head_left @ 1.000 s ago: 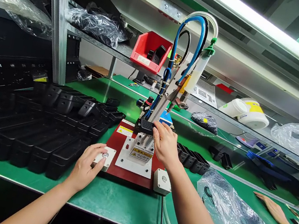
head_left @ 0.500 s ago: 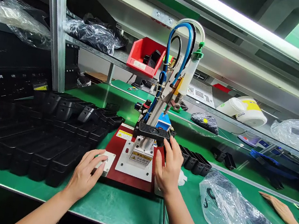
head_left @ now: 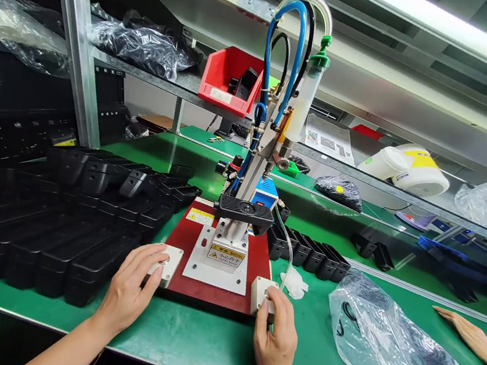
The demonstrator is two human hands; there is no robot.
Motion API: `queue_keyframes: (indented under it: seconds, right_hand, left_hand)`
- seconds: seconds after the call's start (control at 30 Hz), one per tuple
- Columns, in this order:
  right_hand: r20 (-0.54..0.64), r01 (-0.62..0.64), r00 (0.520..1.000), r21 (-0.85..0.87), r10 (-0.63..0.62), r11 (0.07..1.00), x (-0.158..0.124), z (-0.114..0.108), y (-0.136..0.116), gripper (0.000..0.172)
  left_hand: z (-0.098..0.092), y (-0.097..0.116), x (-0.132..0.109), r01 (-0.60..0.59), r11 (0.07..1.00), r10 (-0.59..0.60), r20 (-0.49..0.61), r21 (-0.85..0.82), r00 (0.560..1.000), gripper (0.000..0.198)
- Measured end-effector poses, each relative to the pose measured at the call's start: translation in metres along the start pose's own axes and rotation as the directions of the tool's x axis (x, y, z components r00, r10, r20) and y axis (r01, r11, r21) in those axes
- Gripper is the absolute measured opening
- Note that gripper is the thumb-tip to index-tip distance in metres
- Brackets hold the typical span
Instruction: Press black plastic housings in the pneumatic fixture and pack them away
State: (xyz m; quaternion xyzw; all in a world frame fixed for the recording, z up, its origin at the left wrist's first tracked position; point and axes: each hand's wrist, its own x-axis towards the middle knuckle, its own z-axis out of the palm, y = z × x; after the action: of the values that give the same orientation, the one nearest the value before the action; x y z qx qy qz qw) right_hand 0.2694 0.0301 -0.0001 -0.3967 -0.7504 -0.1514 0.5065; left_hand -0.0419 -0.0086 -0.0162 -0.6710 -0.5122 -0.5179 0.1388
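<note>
My left hand (head_left: 129, 285) rests on the left white button box (head_left: 171, 266), fingers bent over its top by the round button and thumb along its near side. On the right button box (head_left: 257, 291), the fingertips of my right hand (head_left: 277, 338) lie over the button, fingers close together. Between the boxes stands a dispensing press (head_left: 239, 232) with a clear syringe (head_left: 305, 96) and blue hoses. A black slotted part (head_left: 246, 209) with a round centre sits level on the press fixture, below the nozzle. Both hands are apart from that part.
Rows of black housings (head_left: 69, 247) cover the left of the bench; several more black housings (head_left: 307, 249) stand right of the press. A clear bag with black rings (head_left: 397, 351) lies at right, near another person's hand (head_left: 470, 336). A red bin (head_left: 230, 80) sits on the shelf.
My right hand has moved down from the black slotted part to the right button box. My left hand stays at the left box. The camera view has shifted slightly.
</note>
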Motion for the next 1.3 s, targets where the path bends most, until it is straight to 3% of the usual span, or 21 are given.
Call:
queue_keyframes:
  seconds: [0.3,0.4,0.47,0.53,0.67,0.77,0.83,1.13,1.3]
  right_hand:
    - [0.002,-0.007,1.0,-0.108,0.008,0.994,0.01,0.0,0.003,0.007]
    - [-0.019,-0.035,0.999,-0.035,0.034,0.999,0.009,0.002,0.007,0.008]
    - [-0.035,-0.117,0.992,0.091,0.121,0.989,0.003,0.003,0.011,0.011]
    - [-0.016,-0.267,0.961,0.205,0.275,0.942,-0.004,0.004,0.014,0.016]
    - [0.049,-0.536,0.836,0.291,0.547,0.793,-0.009,0.006,0.018,0.032]
    - [0.125,-0.666,0.734,0.323,0.667,0.672,-0.005,0.006,0.018,0.04]
    - [0.166,-0.702,0.7,0.339,0.695,0.626,-0.002,0.006,0.018,0.043]
    - [0.205,-0.742,0.662,0.314,0.721,0.592,-0.005,0.006,0.02,0.046]
    - [0.197,-0.727,0.679,0.316,0.707,0.61,-0.004,0.005,0.02,0.044]
  left_hand:
    - [0.005,0.002,0.008,0.008,0.991,-0.007,-0.007,0.133,1.0,0.01]
    - [0.006,0.002,0.008,0.002,0.996,0.0,-0.024,0.089,1.0,0.011]
    - [0.006,0.001,0.006,0.017,0.999,-0.016,-0.029,0.034,0.999,0.015]
    - [0.005,0.001,0.003,0.075,0.997,-0.075,-0.016,-0.002,0.997,0.019]
    - [0.003,0.0,-0.002,0.246,0.968,-0.244,0.032,-0.047,0.969,0.03]
    - [0.004,-0.003,-0.005,0.336,0.938,-0.327,0.101,-0.087,0.94,0.034]
    - [0.004,-0.006,-0.006,0.368,0.924,-0.353,0.132,-0.104,0.926,0.035]
    - [0.005,-0.008,-0.005,0.413,0.901,-0.389,0.171,-0.133,0.905,0.034]
    - [0.003,-0.006,-0.005,0.424,0.893,-0.399,0.174,-0.149,0.9,0.034]
